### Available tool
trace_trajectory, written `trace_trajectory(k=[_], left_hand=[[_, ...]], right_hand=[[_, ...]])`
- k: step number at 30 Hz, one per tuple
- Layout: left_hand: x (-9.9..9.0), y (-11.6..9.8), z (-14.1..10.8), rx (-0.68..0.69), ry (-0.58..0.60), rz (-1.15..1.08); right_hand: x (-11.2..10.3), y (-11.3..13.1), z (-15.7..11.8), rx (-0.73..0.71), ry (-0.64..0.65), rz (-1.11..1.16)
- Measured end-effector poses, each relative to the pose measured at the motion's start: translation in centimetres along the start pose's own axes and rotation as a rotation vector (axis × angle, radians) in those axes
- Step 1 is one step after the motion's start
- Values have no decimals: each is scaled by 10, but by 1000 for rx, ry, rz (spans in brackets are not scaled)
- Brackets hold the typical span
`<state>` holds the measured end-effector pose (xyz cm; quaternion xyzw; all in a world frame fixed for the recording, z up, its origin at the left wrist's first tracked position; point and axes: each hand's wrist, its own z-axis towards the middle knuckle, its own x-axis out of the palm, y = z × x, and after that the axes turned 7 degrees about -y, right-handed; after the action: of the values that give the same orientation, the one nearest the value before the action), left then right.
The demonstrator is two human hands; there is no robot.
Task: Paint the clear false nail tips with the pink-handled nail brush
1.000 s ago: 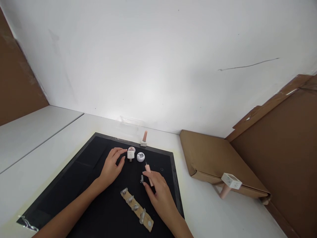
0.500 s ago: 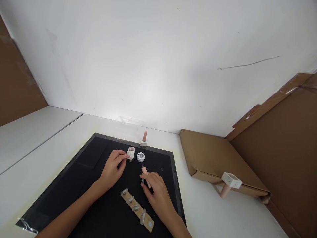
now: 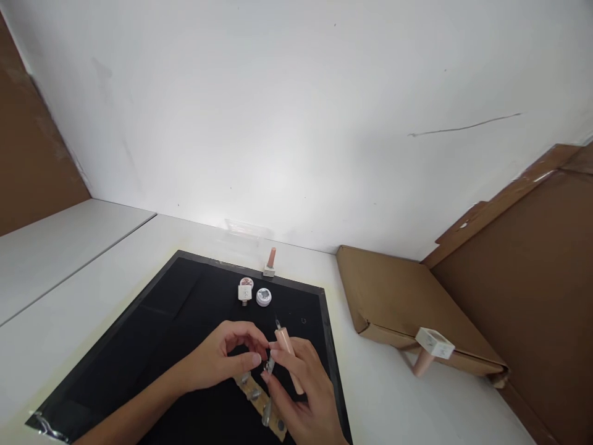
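My right hand holds a pink-handled brush, its thin tip pointing up and away, and pinches a small shiny clear piece between thumb and forefinger. Close beside that piece is my left hand, thumb and fingers apart with nothing visible between them. Below both hands lies a tan strip bearing several clear pieces, partly covered by my fingers. Farther up the black mat are a white square bottle on its side, a round pot with reddish contents and a white round jar.
A pink-capped bottle stands at the mat's back edge. To the right, a flat cardboard box rests on the white table, with another pink-capped bottle by its front edge. A white wall rises behind.
My left hand has left the white square bottle and come down and right, beside my right hand. My right hand, with the brush and clear piece, has shifted slightly toward me.
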<state>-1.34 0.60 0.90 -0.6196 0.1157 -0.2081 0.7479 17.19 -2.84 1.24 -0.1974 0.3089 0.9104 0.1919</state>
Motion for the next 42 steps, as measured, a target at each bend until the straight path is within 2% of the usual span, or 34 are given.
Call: trace_trajectory(k=[7, 13, 24, 42], left_hand=[[7, 4, -4, -56, 37, -158], [15, 11, -7, -219, 85, -367], [15, 1, -4, -238, -17, -368], [12, 9, -5, -181, -24, -216]], right_hand=[[-1, 2, -3, -16, -45, 73], [0, 5, -1, -28, -43, 106], [-2, 7, 0, 12, -21, 151], [-2, 5, 1, 59, -6, 162]])
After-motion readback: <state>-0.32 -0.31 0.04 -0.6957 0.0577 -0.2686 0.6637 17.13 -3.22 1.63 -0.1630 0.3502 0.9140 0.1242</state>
